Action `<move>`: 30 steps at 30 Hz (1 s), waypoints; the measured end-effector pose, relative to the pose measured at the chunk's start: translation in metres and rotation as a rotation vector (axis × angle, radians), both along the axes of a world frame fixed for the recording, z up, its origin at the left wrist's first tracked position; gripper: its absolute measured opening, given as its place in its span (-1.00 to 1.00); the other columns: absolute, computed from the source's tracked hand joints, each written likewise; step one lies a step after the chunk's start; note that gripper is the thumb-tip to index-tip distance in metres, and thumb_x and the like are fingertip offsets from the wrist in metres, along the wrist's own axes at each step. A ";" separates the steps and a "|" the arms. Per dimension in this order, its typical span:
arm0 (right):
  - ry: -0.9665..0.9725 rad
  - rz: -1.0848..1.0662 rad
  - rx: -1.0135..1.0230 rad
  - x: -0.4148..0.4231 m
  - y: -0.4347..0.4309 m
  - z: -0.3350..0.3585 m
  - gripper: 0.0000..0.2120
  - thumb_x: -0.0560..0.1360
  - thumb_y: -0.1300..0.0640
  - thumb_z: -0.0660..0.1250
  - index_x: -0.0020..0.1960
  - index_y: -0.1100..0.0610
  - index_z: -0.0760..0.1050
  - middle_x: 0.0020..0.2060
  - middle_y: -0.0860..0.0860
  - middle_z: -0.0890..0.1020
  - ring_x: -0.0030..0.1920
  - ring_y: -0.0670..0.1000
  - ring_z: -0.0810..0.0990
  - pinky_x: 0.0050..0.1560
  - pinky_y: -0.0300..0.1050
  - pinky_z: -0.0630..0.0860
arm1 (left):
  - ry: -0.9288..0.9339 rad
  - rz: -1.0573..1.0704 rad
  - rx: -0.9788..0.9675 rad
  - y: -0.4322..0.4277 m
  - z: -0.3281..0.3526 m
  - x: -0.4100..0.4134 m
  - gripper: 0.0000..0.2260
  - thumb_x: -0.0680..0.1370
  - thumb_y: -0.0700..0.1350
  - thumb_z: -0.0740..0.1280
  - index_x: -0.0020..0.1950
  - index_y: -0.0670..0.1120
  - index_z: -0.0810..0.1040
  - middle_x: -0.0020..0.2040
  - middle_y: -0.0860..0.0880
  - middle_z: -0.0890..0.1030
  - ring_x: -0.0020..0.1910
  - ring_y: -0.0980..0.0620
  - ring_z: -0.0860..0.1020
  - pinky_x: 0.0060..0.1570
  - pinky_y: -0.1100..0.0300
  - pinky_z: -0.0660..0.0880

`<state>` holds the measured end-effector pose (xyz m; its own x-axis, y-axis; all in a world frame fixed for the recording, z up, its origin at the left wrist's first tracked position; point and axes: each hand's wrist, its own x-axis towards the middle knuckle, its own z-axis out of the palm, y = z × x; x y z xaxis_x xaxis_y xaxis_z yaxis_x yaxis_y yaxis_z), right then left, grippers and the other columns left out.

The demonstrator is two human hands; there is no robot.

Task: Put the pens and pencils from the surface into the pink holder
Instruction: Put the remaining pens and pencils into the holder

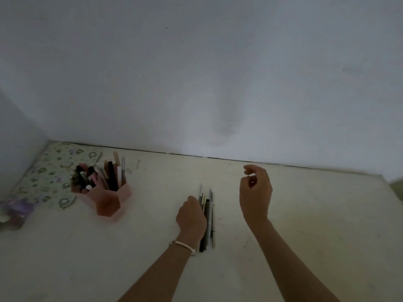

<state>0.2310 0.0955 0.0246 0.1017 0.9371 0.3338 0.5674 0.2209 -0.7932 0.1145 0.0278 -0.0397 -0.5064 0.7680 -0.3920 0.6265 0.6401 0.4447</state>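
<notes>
Lying bunched, pens and pencils (208, 216) touch left hand (192, 216).

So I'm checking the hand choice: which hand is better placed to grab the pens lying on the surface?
Left. The left hand already rests against the pens and is nearer the pink holder; the right hand hovers apart, empty.

bare forearms, pale bracelet (182, 246) (perhaps beaded)

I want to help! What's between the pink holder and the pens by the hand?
Nothing: in the head view, bare table separates the pink holder from the pens.
</notes>
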 end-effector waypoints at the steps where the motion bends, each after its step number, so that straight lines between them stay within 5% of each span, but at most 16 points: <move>1: 0.004 0.001 -0.012 0.003 -0.003 -0.004 -0.64 0.43 0.39 0.22 0.02 -0.02 0.52 -0.11 -0.11 0.57 -0.34 -0.14 0.45 -0.34 -0.40 0.37 | -0.004 0.001 -0.001 0.002 0.001 0.002 -0.83 0.63 -0.18 0.14 0.19 -0.15 0.42 0.16 -0.11 0.56 0.12 -0.08 0.57 0.05 0.09 0.50; 7: 0.014 0.026 -0.069 0.009 -0.007 -0.017 -0.65 0.45 0.36 0.23 0.03 -0.07 0.49 -0.12 -0.14 0.57 -0.30 -0.14 0.49 -0.32 -0.43 0.40 | -0.120 0.022 0.046 0.005 0.012 -0.008 -0.82 0.60 -0.13 0.24 0.13 -0.17 0.51 0.12 -0.14 0.59 0.07 -0.10 0.58 -0.01 0.13 0.48; 11: -0.141 0.092 -0.307 0.005 0.002 -0.034 -0.79 0.51 0.29 0.23 0.05 0.08 0.55 -0.18 -0.05 0.62 -0.40 -0.15 0.48 -0.36 -0.33 0.36 | -0.146 0.149 0.376 0.001 0.049 -0.042 -0.93 0.53 -0.15 0.34 0.00 -0.09 0.54 -0.09 -0.02 0.60 -0.22 0.09 0.56 -0.28 0.34 0.42; 14: -0.320 0.151 -0.521 -0.009 0.004 -0.053 -0.80 0.53 0.23 0.26 0.13 0.18 0.55 -0.08 0.05 0.63 -0.21 -0.03 0.57 -0.21 -0.26 0.42 | -0.222 0.240 0.565 -0.008 0.083 -0.068 -0.91 0.51 -0.17 0.35 -0.11 0.00 0.49 -0.23 0.09 0.58 -0.36 0.22 0.53 -0.47 0.45 0.38; 17: -0.396 0.168 -0.613 -0.025 0.004 -0.065 -0.78 0.57 0.08 0.26 0.12 0.21 0.51 -0.02 0.11 0.63 -0.09 0.07 0.59 -0.12 -0.19 0.42 | -0.238 0.293 0.653 -0.019 0.106 -0.090 -0.89 0.51 -0.18 0.35 -0.15 0.02 0.49 -0.28 0.09 0.58 -0.37 0.22 0.53 -0.43 0.52 0.40; 21: -0.459 0.149 -0.604 -0.037 0.005 -0.074 -0.81 0.59 0.13 0.21 -0.02 0.26 0.50 -0.10 0.14 0.62 -0.13 0.12 0.59 -0.12 -0.08 0.50 | -0.245 0.354 0.713 -0.034 0.116 -0.115 -0.85 0.52 -0.17 0.33 -0.23 0.01 0.47 -0.34 0.05 0.59 -0.36 0.13 0.54 -0.36 0.39 0.40; 23: -0.459 0.159 -0.590 -0.039 0.006 -0.075 -0.83 0.57 0.16 0.25 -0.05 0.27 0.50 -0.16 0.13 0.61 -0.17 0.12 0.59 -0.15 -0.08 0.49 | -0.301 0.389 0.742 -0.041 0.117 -0.123 -0.84 0.54 -0.16 0.32 -0.25 -0.03 0.48 -0.35 0.00 0.58 -0.34 0.05 0.56 -0.28 0.17 0.53; 28: -0.410 0.161 -0.642 -0.033 0.018 -0.077 -0.81 0.47 0.30 0.30 -0.19 0.43 0.58 -0.25 0.26 0.65 -0.17 0.20 0.65 -0.27 -0.15 0.43 | -0.337 0.479 0.856 -0.055 0.118 -0.143 -0.94 0.56 -0.20 0.33 0.01 -0.14 0.58 -0.24 -0.11 0.64 -0.26 -0.05 0.65 -0.19 0.12 0.64; 30: -0.422 0.170 -0.644 -0.032 0.019 -0.081 -0.81 0.48 0.30 0.30 -0.20 0.43 0.58 -0.23 0.25 0.65 -0.15 0.21 0.64 -0.26 -0.13 0.43 | -0.290 0.529 0.902 -0.061 0.119 -0.152 -0.71 0.54 -0.23 0.34 0.26 -0.10 0.49 -0.18 -0.11 0.65 -0.27 0.08 0.65 -0.23 0.28 0.60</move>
